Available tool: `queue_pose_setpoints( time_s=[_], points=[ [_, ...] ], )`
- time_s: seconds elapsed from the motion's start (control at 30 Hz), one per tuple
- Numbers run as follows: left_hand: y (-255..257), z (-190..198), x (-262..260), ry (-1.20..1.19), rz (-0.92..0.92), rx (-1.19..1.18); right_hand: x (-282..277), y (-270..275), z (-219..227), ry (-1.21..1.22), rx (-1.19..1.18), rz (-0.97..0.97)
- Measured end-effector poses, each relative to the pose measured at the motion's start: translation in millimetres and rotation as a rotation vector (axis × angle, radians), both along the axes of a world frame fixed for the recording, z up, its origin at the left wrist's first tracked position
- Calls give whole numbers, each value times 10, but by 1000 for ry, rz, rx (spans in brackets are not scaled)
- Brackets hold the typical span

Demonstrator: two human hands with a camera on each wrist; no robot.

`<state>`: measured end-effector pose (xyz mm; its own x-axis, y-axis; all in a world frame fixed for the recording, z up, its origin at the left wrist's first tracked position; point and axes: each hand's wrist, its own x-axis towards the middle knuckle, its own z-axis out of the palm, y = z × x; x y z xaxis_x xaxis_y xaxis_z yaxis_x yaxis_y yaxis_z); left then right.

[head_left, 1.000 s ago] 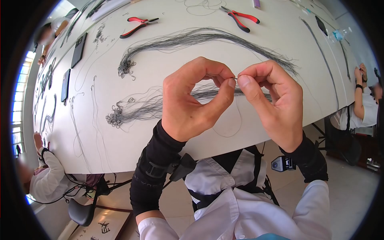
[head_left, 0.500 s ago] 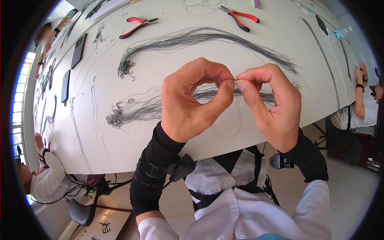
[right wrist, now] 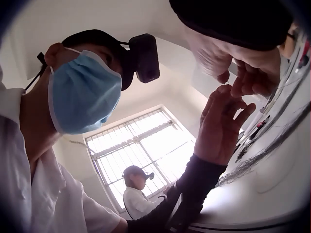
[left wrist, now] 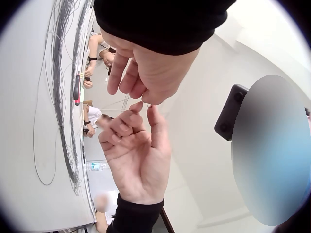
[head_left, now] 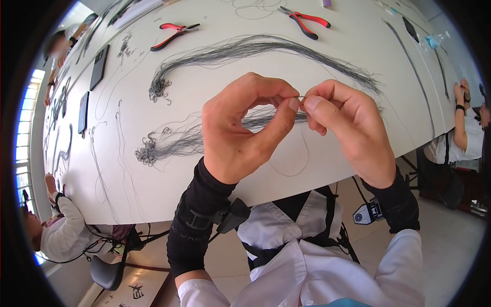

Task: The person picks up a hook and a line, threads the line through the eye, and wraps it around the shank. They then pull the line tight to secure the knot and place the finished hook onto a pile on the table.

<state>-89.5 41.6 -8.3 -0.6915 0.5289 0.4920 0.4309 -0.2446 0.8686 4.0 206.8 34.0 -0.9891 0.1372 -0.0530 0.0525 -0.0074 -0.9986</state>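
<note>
In front of my chest, both hands meet at the fingertips above the table [head_left: 327, 169]. My left hand [head_left: 225, 135] pinches a tiny curved dark hook [head_left: 302, 97] between thumb and index finger. From the other side, my right hand [head_left: 353, 120] pinches it too, its thumb laid along the curled index finger. The left wrist view shows the hook as a small curve [left wrist: 149, 105] between the fingertips. Under the hands lies a bundle of thin grey lines [head_left: 179, 142] with curled hooks at its left end, partly hidden. Beyond it stretches a second such bundle [head_left: 245, 47].
Red-and-black pliers [head_left: 182, 31] lie at the back left, another pair of pliers [head_left: 309, 31] at the back right. Two dark phones, one phone [head_left: 99, 67] farther off, rest on the left. Loose lines [head_left: 120, 148] trail there. A bottle [head_left: 437, 40] and other people are at the edges.
The right hand has turned, its wrist moving slightly right and its fingers curling. More of the hook's curve now shows between the fingertips. The left hand has shifted slightly left.
</note>
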Motion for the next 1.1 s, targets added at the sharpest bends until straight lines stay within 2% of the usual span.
queue_pose_setpoints(
  time_s=[0.23,0.53,0.77,1.1],
  points=[
    [21,2,19,-71,8,13,31,-65,48,36,225,-94],
    [23,-13,16,-93,-10,17,51,-88,5,134,363,-114],
    [8,-11,-2,-40,-16,-7,60,-88,1,144,398,-110],
    [3,-2,12,-94,-54,12,54,-82,-13,140,372,-100]
  ],
)
